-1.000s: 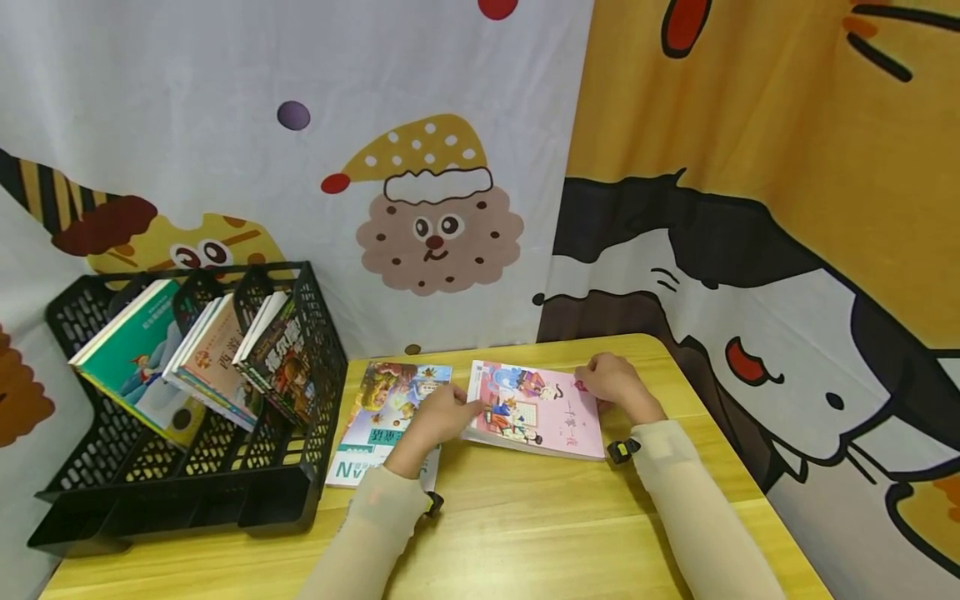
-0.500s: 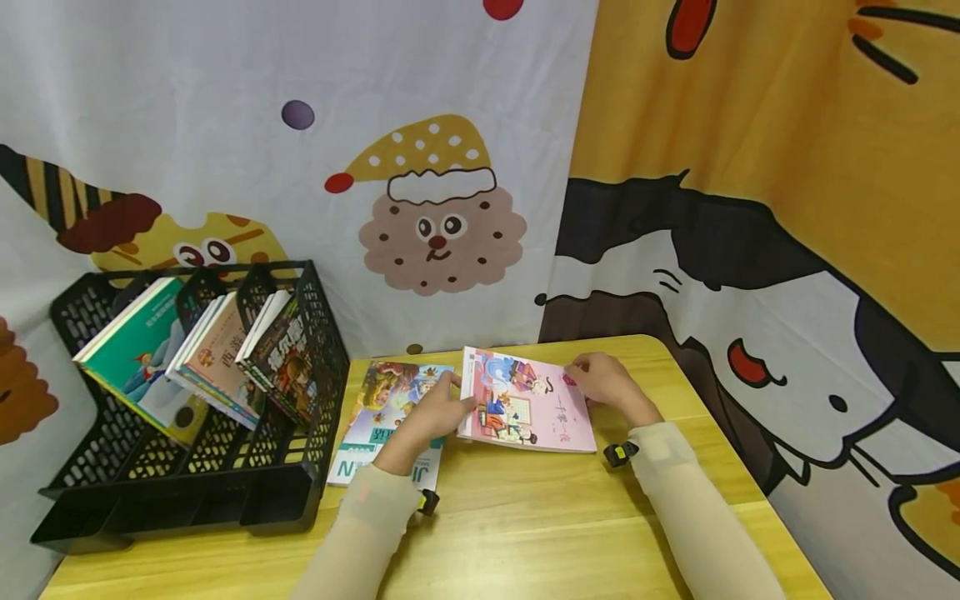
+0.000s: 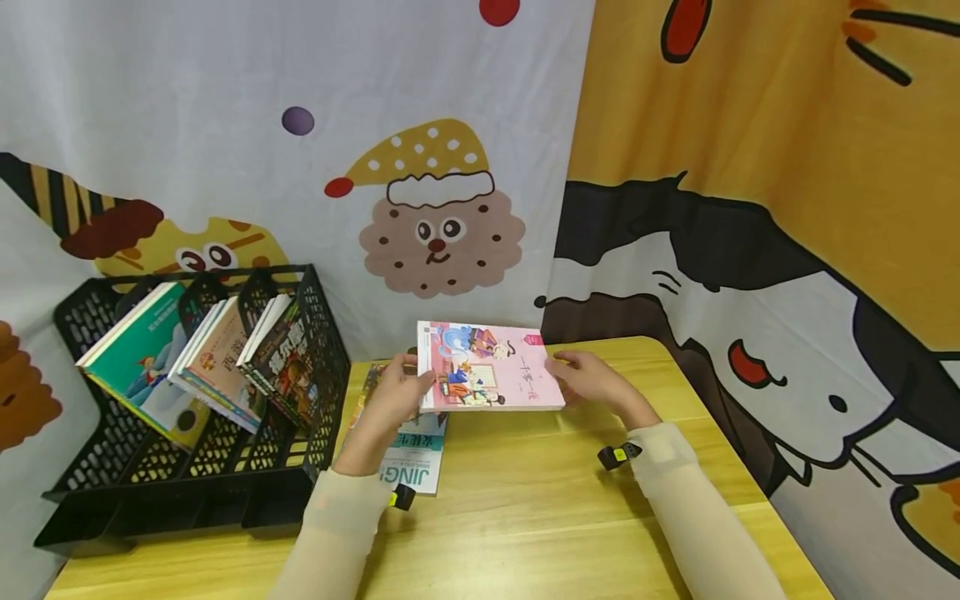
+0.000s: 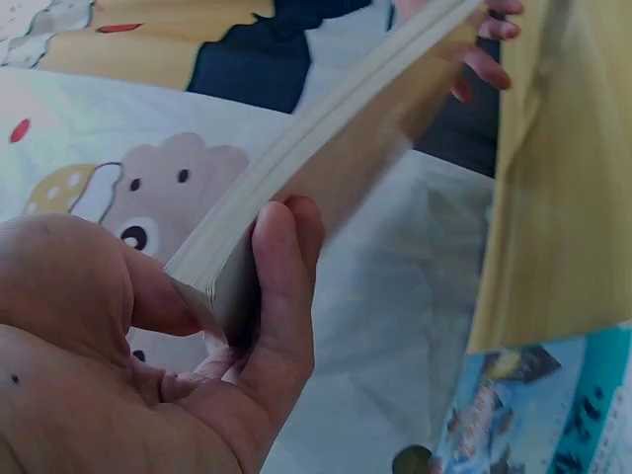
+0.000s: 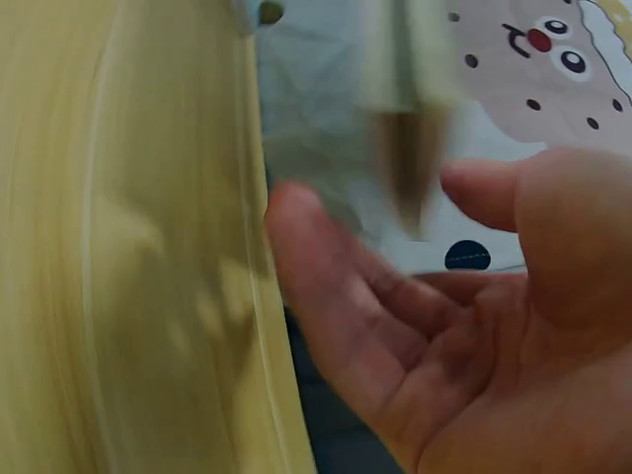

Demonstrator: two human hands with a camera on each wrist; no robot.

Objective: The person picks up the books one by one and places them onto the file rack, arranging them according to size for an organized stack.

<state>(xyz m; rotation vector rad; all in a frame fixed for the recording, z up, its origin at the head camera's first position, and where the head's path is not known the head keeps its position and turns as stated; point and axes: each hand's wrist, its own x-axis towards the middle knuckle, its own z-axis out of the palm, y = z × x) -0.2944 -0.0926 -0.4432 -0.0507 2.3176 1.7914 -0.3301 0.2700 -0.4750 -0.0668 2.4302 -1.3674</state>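
Note:
A pink paperback book (image 3: 498, 367) is held above the table, its illustrated cover toward the head camera. My left hand (image 3: 381, 410) grips its left end; in the left wrist view the thumb and fingers (image 4: 281, 267) pinch the page block (image 4: 326, 138) from both sides. At the book's right end is my right hand (image 3: 600, 385). In the right wrist view its fingers (image 5: 326, 257) and thumb are spread around the blurred book end (image 5: 407, 148), with gaps visible. A second book (image 3: 420, 462), with a teal and white cover, lies on the table, partly hidden under my left hand and the pink book.
A black mesh file rack (image 3: 326, 333) stands on the left with several books leaning in its slots, among them a green one (image 3: 146, 358) and a dark one (image 3: 288, 358). The wooden table (image 3: 540, 517) meets a cartoon-printed curtain (image 3: 450, 67) at its back edge.
The pink book has risen off the table and moved left with my left hand, now overlapping the second book. My right hand has loosened from its right end.

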